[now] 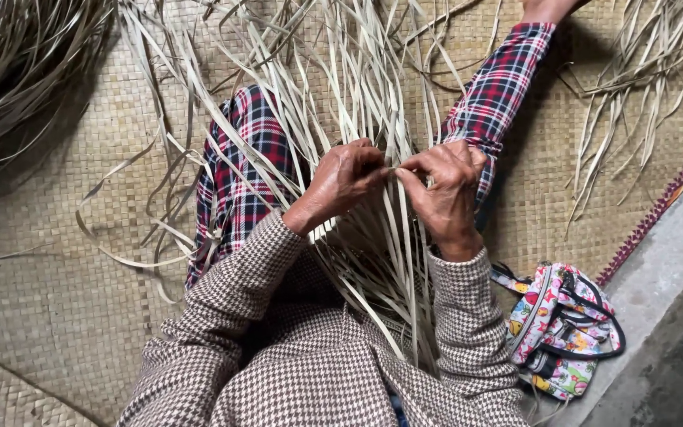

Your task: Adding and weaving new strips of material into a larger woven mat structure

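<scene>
A pale leaf strip [395, 170] is pinched between the fingertips of the left hand [345, 178] and right hand [444, 190] above the lap, apparently mid-weave; threading it across the neighbouring strips [373, 253] seems called for.

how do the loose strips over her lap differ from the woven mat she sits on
The loose strips are long, separate and splayed at many angles, some curling; the woven mat is flat, its strips locked in a tight checker pattern. The loose strips look paler and greyer, the woven mat more golden tan. The left hand and right hand pinch the loose strips; neither touches the mat. Both appear to be made of the same kind of dried leaf strip.
</scene>
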